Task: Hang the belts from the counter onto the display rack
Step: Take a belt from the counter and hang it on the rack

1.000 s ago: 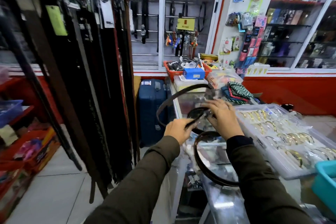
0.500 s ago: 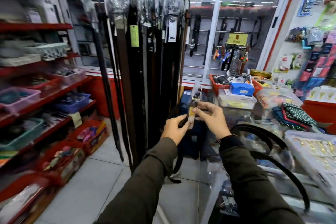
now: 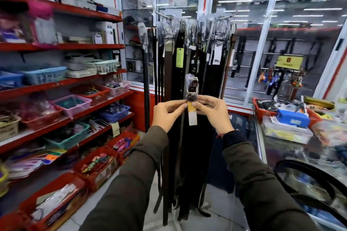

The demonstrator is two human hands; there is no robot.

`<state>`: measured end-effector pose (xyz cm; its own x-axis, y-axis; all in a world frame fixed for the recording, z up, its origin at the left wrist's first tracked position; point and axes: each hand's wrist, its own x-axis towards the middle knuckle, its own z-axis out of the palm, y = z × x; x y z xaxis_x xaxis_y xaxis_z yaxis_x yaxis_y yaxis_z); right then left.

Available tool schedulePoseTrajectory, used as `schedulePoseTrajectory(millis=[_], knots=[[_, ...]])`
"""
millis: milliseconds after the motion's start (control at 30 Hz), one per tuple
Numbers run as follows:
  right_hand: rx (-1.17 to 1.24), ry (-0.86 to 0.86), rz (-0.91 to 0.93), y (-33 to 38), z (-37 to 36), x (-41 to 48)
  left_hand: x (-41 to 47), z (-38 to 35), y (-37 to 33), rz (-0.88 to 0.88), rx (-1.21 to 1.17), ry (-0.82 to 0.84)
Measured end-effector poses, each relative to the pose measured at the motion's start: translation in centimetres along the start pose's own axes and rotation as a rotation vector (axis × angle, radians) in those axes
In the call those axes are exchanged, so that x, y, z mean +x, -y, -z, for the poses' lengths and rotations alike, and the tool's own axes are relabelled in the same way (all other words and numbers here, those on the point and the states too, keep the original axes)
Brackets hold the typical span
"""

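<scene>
I hold one dark belt upright by its buckle end (image 3: 192, 88), which is wrapped in clear plastic with a yellow and white tag below it. My left hand (image 3: 167, 112) and my right hand (image 3: 216, 113) both pinch it just under the buckle, at chest height. Its strap drops out of sight among the hanging belts. Right behind stands the display rack (image 3: 189, 22), whose hooks carry several black and brown belts down to the floor. Another black belt (image 3: 308, 176) lies looped on the glass counter (image 3: 262, 148) at the lower right.
Red shelves (image 3: 62, 84) with plastic baskets of small goods line the left side. Red crates sit on the floor below them. Glass showcases stand behind the rack. A red basket and a blue box (image 3: 292, 118) sit on the counter's far end. Tiled floor lies before the rack.
I have turned left from the counter to face the rack. Both hands lifted the belt's buckle end up in front of the hanging belts. The second belt stayed on the counter.
</scene>
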<state>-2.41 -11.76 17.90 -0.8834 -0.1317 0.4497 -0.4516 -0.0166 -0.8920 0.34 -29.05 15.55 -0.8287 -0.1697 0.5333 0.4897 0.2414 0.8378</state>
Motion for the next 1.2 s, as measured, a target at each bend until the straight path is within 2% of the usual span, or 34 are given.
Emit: schedulePoseTrajectory(millis=[100,167,400,633,800,1200], knots=[[0.085,-0.013,0.038,1.6,-2.3,2.1,2.1,1.4,-1.6,0.050,-0.217,-0.007],[0.126,-0.044,0.067,2.9,-3.7,3.7,3.7,2.3,-2.5,0.050,-0.272,-0.043],[0.163,-0.078,0.180,8.3,-8.1,9.4,9.8,4.8,-6.7,-0.067,-0.315,-0.226],[0.180,-0.082,0.207,13.1,-10.9,14.1,14.9,7.5,-10.7,-0.136,-0.280,-0.321],[0.091,-0.131,0.188,14.3,-12.1,15.8,17.0,9.0,-11.8,-0.074,-0.298,-0.313],[0.073,-0.152,0.136,13.3,-12.5,17.0,19.1,9.2,-9.8,0.083,-0.430,-0.219]])
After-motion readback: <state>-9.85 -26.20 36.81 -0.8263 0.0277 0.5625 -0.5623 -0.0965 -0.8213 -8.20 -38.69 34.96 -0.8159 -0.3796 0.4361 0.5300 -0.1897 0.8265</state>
